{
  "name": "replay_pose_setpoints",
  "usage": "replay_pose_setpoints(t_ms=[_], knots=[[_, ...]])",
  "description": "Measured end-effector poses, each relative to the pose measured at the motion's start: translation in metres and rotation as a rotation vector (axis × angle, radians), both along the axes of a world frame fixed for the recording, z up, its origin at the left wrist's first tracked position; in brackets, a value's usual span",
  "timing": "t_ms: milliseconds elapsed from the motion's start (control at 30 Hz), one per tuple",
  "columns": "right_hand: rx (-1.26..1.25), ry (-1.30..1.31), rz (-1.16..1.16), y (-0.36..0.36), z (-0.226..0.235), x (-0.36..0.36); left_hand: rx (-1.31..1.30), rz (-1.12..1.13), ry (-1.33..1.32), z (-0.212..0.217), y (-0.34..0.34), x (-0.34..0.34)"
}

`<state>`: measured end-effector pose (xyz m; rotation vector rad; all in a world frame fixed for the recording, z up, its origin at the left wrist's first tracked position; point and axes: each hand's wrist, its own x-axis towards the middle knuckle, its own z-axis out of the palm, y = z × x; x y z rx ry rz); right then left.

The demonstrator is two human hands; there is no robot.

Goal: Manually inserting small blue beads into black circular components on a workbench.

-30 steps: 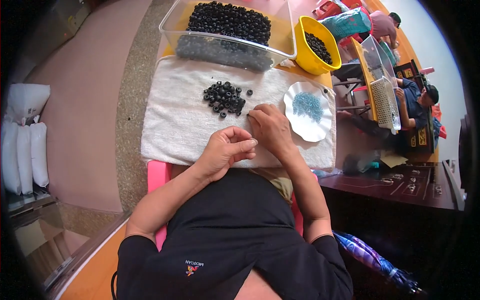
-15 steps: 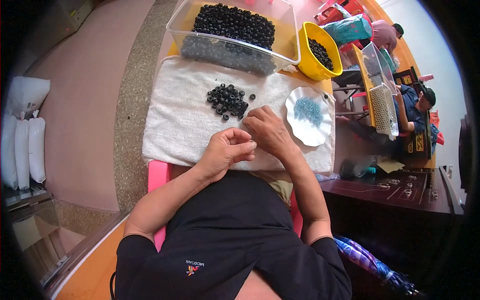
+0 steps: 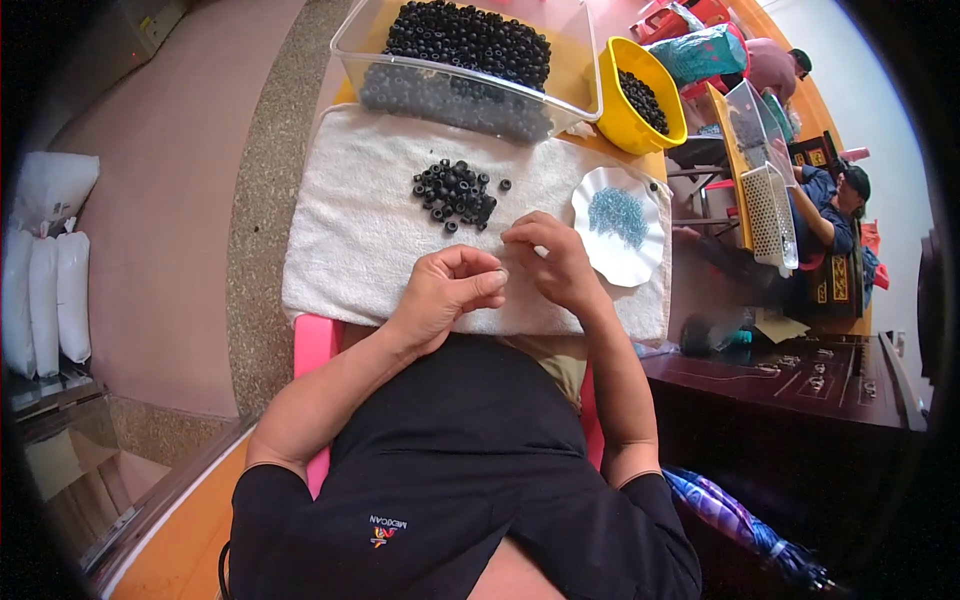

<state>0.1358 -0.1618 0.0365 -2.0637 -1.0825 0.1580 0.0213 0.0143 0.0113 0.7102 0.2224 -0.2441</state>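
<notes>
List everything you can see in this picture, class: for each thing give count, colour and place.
towel: one, white, under the hands
loose rings: a small pile, black, on the towel
clear tub: one, full of black rings, behind the towel
yellow bowl: one, holding black rings, right of the tub
white dish: one, with blue bits, right of the hands
sacks: several, white, far left
left hand: fingertips pinched, over the towel
right hand: fingers curled, beside the dish
</notes>
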Motion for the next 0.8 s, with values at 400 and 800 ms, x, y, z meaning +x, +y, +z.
replay_pose_setpoints(t_ms=[400,800], knots=[[0.292,0.844,0.038,-0.014,0.011,-0.017,0.095,0.036,-0.063,-0.004,-0.003,0.002],[0.148,0.852,0.006,-0.016,0.014,-0.017,0.164,0.019,-0.142,-0.006,-0.005,0.002]])
